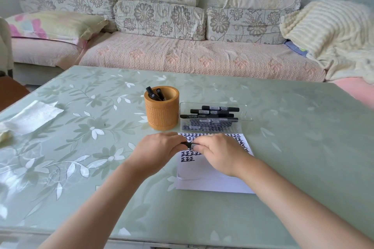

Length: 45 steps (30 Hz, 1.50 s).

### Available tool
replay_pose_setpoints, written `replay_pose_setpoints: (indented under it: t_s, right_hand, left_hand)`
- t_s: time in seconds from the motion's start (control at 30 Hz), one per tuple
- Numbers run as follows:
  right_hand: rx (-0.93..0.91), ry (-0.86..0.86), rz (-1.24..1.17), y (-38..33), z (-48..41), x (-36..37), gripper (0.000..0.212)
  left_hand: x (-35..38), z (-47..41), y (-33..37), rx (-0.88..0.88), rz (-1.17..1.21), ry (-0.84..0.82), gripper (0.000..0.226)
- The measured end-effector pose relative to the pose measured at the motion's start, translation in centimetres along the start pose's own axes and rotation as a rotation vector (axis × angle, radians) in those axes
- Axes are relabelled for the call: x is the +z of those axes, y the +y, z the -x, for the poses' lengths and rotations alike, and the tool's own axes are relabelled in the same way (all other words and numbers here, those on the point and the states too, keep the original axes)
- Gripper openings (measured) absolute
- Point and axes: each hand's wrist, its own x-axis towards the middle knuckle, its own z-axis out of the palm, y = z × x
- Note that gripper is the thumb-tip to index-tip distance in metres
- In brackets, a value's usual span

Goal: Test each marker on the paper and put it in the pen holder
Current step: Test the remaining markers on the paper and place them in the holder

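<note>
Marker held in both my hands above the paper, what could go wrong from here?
1. The left hand and right hand grip the marker by its ends. If a cap comes off with a jerk, the tip may stray off the paper and mark the table.
2. The pen holder and clear box stand just behind the hands, so a sudden pull might knock them.

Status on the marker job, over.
Left hand, right hand both grip one marker over paper. Markers in pen holder; more in clear box. Nothing blocking.
</note>
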Motion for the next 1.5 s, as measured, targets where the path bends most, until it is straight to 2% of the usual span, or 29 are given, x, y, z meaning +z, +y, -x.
replay_pose_setpoints:
  t_s: [0.1,0.23,0.3,0.4,0.47,0.57,0.67,0.77,0.9,1.0,1.07,1.13,1.2,1.3,1.33,1.43,1.5]
  right_hand:
    - [-0.14,0.119,0.172,0.3,0.0,0.0,0.017]
    - [-0.198,0.153,0.189,0.3,-0.1,0.0,0.01]
    - [-0.099,0.112,0.107,0.3,0.0,0.0,0.018]
    - [0.058,0.013,-0.016,0.7,0.0,-0.3,0.034]
    - [0.055,0.003,-0.018,1.0,0.3,-0.6,0.032]
    - [0.076,0.0,-0.057,1.7,0.5,-0.4,0.026]
    - [0.099,-0.004,-0.118,1.6,0.6,-0.1,0.041]
    - [0.099,0.008,-0.222,1.2,0.8,-0.3,0.053]
    - [0.031,0.064,-0.265,1.1,0.9,-0.1,0.039]
    - [0.05,0.078,-0.321,1.1,0.8,-0.1,0.054]
    - [0.054,0.043,-0.293,1.1,1.0,-0.4,0.074]
    - [0.051,-0.001,-0.244,1.3,1.2,-0.5,0.081]
    - [0.015,0.019,-0.221,1.4,1.5,-0.3,0.062]
    - [0.01,0.099,-0.335,1.1,1.8,0.0,0.014]
    - [0.064,0.115,-0.423,0.9,1.9,0.1,0.008]
    - [0.27,0.125,-0.732,0.5,2.0,0.6,0.014]
    - [0.336,0.145,-0.819,0.4,2.0,1.2,0.014]
  left_hand:
    - [0.1,-0.2,0.1,-0.132,0.167,-0.094,0.026]
    - [0.0,-0.4,0.1,-0.189,0.316,-0.171,0.025]
    - [-0.1,-0.4,0.0,-0.124,0.249,-0.117,0.022]
    - [-0.4,-0.3,-0.7,-0.056,0.166,0.048,0.013]
    - [-0.3,-0.1,-1.5,-0.079,0.136,0.089,0.009]
    - [0.8,0.3,-2.4,-0.157,0.079,0.053,0.014]
    - [1.9,0.7,-2.5,-0.225,0.02,0.027,0.022]
    - [2.1,0.7,-2.4,-0.247,-0.017,0.085,0.018]
    - [2.4,0.7,-2.1,-0.291,-0.02,0.081,0.019]
    - [2.8,0.7,-1.9,-0.305,-0.036,0.059,0.026]
    - [3.0,0.7,-1.8,-0.306,-0.059,0.055,0.033]
    - [2.8,0.7,-1.5,-0.294,-0.031,0.105,0.033]
    - [2.5,0.9,-1.0,-0.223,0.05,0.191,0.028]
    - [2.2,1.7,-0.1,-0.051,0.163,0.199,0.018]
    - [2.2,2.0,0.3,-0.004,0.19,0.166,0.014]
    - [2.4,3.0,1.1,0.053,0.215,0.098,0.01]
    - [2.6,3.5,1.2,0.059,0.187,0.091,0.01]
